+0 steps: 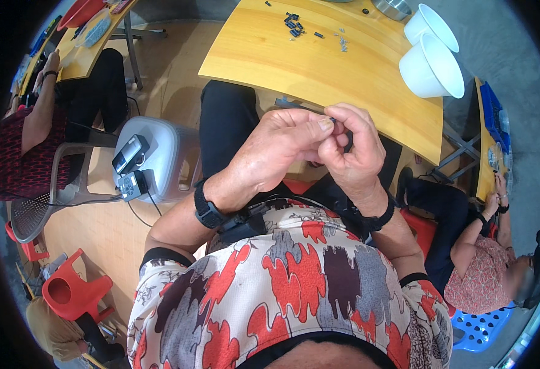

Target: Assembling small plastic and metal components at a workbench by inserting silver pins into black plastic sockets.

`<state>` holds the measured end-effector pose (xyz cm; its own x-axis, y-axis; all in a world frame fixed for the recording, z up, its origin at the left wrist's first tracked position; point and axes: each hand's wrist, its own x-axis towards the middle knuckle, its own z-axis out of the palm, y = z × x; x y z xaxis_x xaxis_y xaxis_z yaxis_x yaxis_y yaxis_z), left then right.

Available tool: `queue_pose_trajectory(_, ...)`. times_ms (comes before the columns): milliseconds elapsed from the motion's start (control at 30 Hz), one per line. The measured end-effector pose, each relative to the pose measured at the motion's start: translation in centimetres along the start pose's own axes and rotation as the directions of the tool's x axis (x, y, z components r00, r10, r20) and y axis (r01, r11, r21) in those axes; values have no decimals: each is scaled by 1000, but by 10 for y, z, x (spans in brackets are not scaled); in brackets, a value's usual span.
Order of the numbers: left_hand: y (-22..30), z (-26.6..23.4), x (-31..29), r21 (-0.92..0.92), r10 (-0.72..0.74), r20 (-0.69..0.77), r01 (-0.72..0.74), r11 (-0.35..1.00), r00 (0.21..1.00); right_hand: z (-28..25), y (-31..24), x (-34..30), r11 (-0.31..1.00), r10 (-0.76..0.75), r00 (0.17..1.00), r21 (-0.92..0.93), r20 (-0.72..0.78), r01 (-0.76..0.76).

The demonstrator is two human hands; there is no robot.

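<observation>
My left hand (279, 144) and my right hand (357, 149) meet in front of my chest, just short of the table's near edge. Both are closed, thumbs and forefingers pinched together. A small dark piece (333, 119) shows between the fingertips; most of it is hidden, so its kind is unclear. Farther off on the yellow wooden table (319, 67) lies a loose heap of small black cylindrical parts (293, 26). Beside it are several tiny silvery pieces (343, 44), too small to name.
Two white tubs (430, 71) stand at the table's right end, near a metal bowl (393, 7). On my left, a grey stool (159, 154) carries black devices with cables. People sit at tables to either side. A red stool (76, 286) is at lower left.
</observation>
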<state>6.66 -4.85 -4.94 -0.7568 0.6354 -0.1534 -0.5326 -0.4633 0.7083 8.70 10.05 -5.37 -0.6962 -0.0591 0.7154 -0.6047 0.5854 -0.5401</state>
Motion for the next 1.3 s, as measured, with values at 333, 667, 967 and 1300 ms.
queue_pose_trajectory(333, -3, 0, 9, 5, 97, -3, -97, 995, 995, 5, 15, 7, 993, -115, 993, 8, -11, 115)
queue_pose_trajectory(667, -1, 8, 18, 61, 128, -72, -123, 990, 989, -5, 17, 21, 988, -129, 989, -79, 74, 135)
queue_pose_trajectory(967, 0, 8, 14, 73, 185, -105, -178, 981, 977, 3, 13, 15, 1000, 1, 999, 12, 46, -2)
queue_pose_trajectory(1300, 6, -3, 8, 91, 139, -24, -136, 987, 990, 0, 17, 17, 997, -59, 995, -39, 80, 63)
